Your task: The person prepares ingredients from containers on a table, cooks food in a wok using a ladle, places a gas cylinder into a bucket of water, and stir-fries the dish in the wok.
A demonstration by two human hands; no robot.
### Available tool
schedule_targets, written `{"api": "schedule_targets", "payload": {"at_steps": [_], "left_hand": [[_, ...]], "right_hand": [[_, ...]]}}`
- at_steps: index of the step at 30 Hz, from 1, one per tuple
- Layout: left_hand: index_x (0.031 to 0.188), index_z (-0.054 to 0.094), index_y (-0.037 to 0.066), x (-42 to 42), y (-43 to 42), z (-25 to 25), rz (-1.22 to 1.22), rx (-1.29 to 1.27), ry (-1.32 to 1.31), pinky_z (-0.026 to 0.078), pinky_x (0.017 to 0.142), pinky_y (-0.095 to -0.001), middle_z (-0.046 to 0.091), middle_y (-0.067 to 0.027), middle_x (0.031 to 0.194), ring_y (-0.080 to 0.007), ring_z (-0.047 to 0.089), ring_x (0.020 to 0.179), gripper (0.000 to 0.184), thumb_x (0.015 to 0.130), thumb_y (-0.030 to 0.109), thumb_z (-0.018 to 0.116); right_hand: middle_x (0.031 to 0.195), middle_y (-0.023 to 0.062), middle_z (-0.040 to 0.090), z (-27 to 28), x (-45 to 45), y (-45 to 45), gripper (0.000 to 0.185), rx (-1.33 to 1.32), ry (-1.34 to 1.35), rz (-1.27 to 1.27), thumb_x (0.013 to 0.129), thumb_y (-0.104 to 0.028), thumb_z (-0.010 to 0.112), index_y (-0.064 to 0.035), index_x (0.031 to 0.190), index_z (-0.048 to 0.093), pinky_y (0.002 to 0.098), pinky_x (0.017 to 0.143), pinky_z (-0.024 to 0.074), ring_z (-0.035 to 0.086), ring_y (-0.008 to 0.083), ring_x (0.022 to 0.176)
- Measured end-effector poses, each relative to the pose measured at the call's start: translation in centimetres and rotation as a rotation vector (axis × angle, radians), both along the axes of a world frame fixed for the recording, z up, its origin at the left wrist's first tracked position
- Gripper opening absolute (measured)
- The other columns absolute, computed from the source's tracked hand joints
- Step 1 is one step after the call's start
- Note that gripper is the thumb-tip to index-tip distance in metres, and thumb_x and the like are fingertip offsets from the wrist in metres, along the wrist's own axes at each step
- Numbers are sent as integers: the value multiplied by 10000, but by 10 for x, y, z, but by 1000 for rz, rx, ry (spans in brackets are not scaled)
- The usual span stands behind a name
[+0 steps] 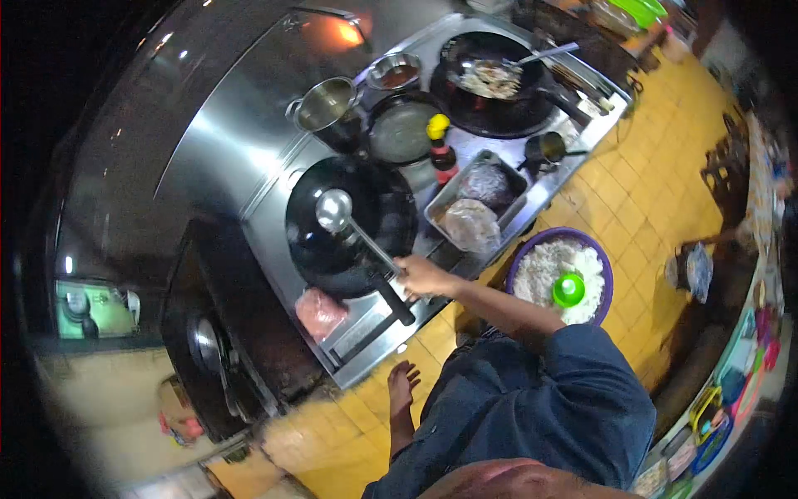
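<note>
My right hand (pixel 422 276) is closed around the handle of a metal ladle (pixel 334 210). The ladle's round bowl hangs over a large black wok (pixel 312 258) on the steel stove. Just beside that hand sticks out the wok's dark handle (pixel 391 300). Low at my side, my left hand (pixel 403 384) holds nothing, its fingers apart. Nearest to it on the counter corner lies a plastic bag with something pinkish (pixel 321 314). Whether the wok has any food in it I cannot tell.
A second wok (pixel 490 79) with food and a spatula stands at the far end. Between them are a pot (pixel 327 106), a sauce bottle (pixel 440 145) and a metal tray (pixel 432 214) of bagged food. A purple tub (pixel 609 279) of white rice stands near my right arm.
</note>
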State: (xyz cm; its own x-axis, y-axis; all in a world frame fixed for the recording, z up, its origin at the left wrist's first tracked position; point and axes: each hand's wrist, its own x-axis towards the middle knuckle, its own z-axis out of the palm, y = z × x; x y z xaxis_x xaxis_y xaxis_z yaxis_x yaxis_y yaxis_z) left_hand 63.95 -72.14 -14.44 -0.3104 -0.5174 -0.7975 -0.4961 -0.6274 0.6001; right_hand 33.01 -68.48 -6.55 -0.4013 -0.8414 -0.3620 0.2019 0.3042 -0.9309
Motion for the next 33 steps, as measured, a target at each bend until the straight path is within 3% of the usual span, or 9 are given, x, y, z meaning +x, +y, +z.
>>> {"api": "schedule_targets", "payload": {"at_steps": [2,4,8,9,14,23,26,29,33], "left_hand": [[1083,490,47,-4,1,-4,-96,17,-62,474,612,-316,582,-123,982,-220,593,782,299,849,232,483],[1061,506,52,-5,4,-4,-195,10,-146,475,601,-314,586,-106,954,-209,594,762,278,846,227,489],[1007,543,71,-11,-2,-23,-263,196,-1,480,561,-297,599,-57,858,-177,595,703,228,847,231,519],[1007,543,71,-16,-1,-34,-290,202,-18,480,561,-297,599,-57,858,-177,595,703,228,847,231,519],[987,540,74,-33,53,-48,-806,20,-243,472,553,-298,604,-46,860,-162,597,711,266,821,278,581],[1002,525,82,-58,208,-80,-848,-78,-274,458,551,-307,588,-48,807,-167,569,639,266,814,259,590],[944,536,50,-95,282,-102,-612,83,-269,464,599,-349,527,-48,736,-203,522,580,388,796,407,573],[1153,426,57,-116,342,-157,-635,14,-484,480,654,-467,510,-116,1069,-265,562,672,597,792,526,501],[1280,303,39,-168,399,-138,-244,166,-447,503,589,-428,423,-174,1236,-339,590,805,707,800,528,477]], "right_hand": [[833,198,566,6,3,3,520,67,18,61,822,-101,504,23,1286,303,311,460,476,618,218,639],[871,190,579,-42,21,-1,532,-43,562,34,830,-186,512,17,1279,314,337,517,484,622,218,645],[846,143,612,6,33,60,525,-46,-37,10,853,-366,500,1,1220,422,311,572,481,597,165,629],[706,132,612,1,48,75,402,-57,-1,-176,841,-357,520,10,1002,552,330,596,476,614,211,609],[853,117,619,-22,94,175,455,-66,-91,-324,851,-349,516,11,1129,500,284,554,485,592,161,615],[890,124,615,-65,82,371,397,-9,-160,-472,835,-234,555,15,1138,496,268,590,483,598,140,690],[943,133,611,-59,36,481,404,73,-155,-516,830,-223,561,9,1152,485,270,576,488,608,149,705],[902,113,604,-75,0,601,343,260,-135,-692,841,-170,544,12,1129,503,238,536,478,586,133,677],[925,67,583,-64,-62,735,401,419,-126,-966,825,-223,556,6,1148,486,225,502,453,565,113,639]]}}
